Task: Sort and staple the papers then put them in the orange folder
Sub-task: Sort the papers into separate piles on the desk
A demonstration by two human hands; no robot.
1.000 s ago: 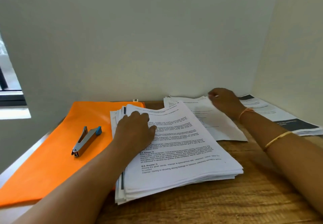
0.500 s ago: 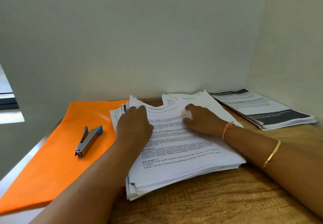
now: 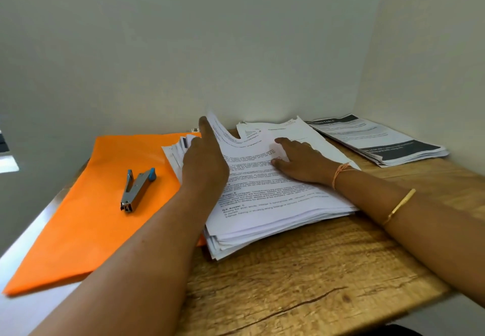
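Note:
A thick pile of printed white papers (image 3: 275, 212) lies on the wooden table, its left edge overlapping the orange folder (image 3: 91, 217). My left hand (image 3: 204, 162) is at the pile's far left corner and holds the top sheet (image 3: 223, 133), whose corner curls upward against my raised index finger; the thumb is hidden. My right hand (image 3: 301, 162) rests flat on the pile with its fingers spread. A grey stapler with a blue end (image 3: 136, 190) lies sprung apart on the folder.
Behind the big pile lies a smaller set of white sheets (image 3: 309, 131). A stack with dark banners (image 3: 380, 141) sits in the far right corner by the wall. Bare wooden table (image 3: 315, 283) stretches toward me. Walls close in at the back and right.
My right hand came back from the far right sheets and settled on the big pile. My left hand has lifted the top sheet's far corner, which lay flat before.

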